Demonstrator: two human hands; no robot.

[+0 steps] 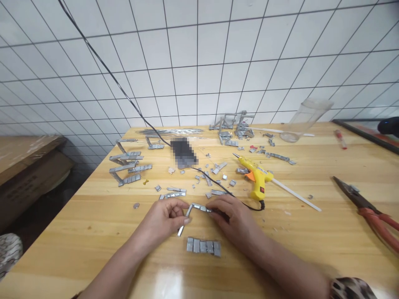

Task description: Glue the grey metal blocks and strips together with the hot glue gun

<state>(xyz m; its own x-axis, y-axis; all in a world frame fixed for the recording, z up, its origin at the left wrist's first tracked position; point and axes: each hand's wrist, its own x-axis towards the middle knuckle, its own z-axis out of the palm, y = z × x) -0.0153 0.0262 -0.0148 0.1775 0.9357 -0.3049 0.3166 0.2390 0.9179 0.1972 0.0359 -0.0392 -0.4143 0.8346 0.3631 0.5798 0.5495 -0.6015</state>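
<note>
Between my hands is an L-shaped grey metal strip piece [199, 207], its one arm running down toward me. My left hand [166, 216] pinches it near the bend, thumb and fingers closed. The other end is pinched by my right hand [232, 218], its fingertips partly hidden. Just below lies a row of joined grey metal blocks [203, 246], flat on the table. Loose grey strips [174, 193] lie beyond my left hand. A yellow glue gun [258, 178] with an orange trigger rests past my right hand, a white glue stick [296, 195] sticking out behind it.
Several bent metal frames [126, 168] stand at the left, and others [243, 124] at the back. Pliers with red handles [370, 216] lie at the right. A clear plastic jar [307, 120], a blurred dark object [183, 153] and a black cord [218, 182] are on the wooden table [124, 245].
</note>
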